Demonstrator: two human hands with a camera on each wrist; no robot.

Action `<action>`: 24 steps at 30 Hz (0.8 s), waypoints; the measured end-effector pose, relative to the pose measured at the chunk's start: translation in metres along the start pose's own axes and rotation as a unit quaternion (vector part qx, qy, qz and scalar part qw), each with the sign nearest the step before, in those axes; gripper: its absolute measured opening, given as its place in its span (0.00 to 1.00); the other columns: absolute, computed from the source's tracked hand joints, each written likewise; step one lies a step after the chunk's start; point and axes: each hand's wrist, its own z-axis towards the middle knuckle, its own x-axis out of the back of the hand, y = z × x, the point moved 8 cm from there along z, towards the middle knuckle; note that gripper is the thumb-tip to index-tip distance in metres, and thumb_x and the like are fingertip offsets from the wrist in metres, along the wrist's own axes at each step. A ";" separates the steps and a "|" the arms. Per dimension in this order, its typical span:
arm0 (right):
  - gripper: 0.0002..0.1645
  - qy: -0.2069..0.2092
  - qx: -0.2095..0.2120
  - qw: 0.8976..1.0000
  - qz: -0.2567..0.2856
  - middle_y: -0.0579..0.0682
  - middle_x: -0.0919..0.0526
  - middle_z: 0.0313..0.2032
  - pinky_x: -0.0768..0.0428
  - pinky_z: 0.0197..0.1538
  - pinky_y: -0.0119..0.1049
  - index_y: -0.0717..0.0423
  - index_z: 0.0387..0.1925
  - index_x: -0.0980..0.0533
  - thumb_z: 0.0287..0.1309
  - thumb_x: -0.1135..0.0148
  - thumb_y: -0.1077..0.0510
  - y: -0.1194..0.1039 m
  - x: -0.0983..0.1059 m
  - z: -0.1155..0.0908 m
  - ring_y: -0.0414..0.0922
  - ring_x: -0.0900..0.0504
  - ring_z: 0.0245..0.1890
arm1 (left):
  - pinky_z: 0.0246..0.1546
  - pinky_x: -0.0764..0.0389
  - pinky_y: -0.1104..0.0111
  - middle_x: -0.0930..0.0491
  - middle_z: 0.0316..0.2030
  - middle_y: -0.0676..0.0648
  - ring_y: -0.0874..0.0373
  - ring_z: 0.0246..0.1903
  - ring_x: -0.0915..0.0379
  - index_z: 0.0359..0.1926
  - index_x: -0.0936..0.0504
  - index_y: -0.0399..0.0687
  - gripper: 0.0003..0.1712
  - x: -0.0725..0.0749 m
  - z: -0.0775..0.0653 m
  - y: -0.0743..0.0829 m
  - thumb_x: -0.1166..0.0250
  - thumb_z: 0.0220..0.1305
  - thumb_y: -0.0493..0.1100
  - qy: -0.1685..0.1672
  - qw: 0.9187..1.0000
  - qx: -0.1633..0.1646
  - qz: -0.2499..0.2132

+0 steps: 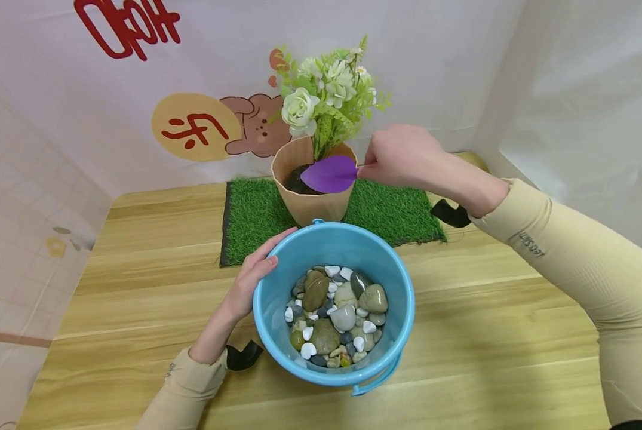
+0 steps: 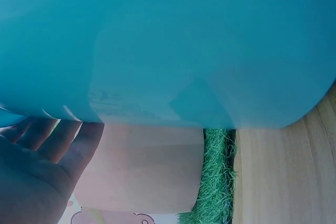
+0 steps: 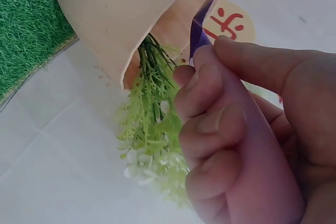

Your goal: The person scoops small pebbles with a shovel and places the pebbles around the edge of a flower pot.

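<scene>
"Where's the purple trowel [image 1: 328, 174]?"
"Over the flowerpot's [image 1: 318, 206] front; right hand [image 1: 404, 156] at its three o'clock, fingers clamped round the handle [image 3: 262, 166]."
"Left hand [image 1: 252, 275]?"
"Fingers nearly straight, touching the blue bucket [image 1: 401, 286] between ten and eleven."

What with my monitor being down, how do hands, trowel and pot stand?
Right hand grips purple trowel at mouth of pot. Left hand on rim of blue bucket. Flower stems inside pot, possibly in the way.

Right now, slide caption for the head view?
Left hand on a bucket of stones; right hand holding a purple trowel at the pot.
</scene>
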 end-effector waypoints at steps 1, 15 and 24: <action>0.18 0.004 0.000 1.000 0.002 0.43 0.12 0.26 0.26 0.29 0.39 0.42 0.31 0.09 0.69 0.39 0.42 0.001 0.001 -0.004 0.45 0.20 0.29 | 0.62 0.17 0.62 0.34 0.74 0.25 0.67 0.65 0.23 0.81 0.42 0.36 0.36 0.000 0.000 0.000 0.59 0.76 0.42 -0.001 1.000 0.000 0.000; 0.20 0.063 0.024 0.998 0.009 0.39 0.25 0.16 0.35 0.24 0.37 0.43 0.22 0.15 0.69 0.35 0.44 0.001 0.008 -0.060 0.41 0.27 0.23 | 0.62 0.17 0.64 0.36 0.75 0.25 0.69 0.65 0.23 0.81 0.43 0.34 0.36 -0.001 -0.001 -0.001 0.59 0.76 0.42 -0.004 1.000 -0.002 -0.004; 0.13 0.112 0.082 0.990 0.002 0.35 0.22 0.14 0.33 0.20 0.37 0.34 0.25 0.13 0.68 0.32 0.46 -0.016 0.005 -0.096 0.37 0.24 0.18 | 0.62 0.17 0.64 0.35 0.75 0.25 0.69 0.65 0.24 0.81 0.42 0.37 0.36 -0.001 -0.001 -0.002 0.60 0.76 0.43 0.000 1.000 -0.001 0.005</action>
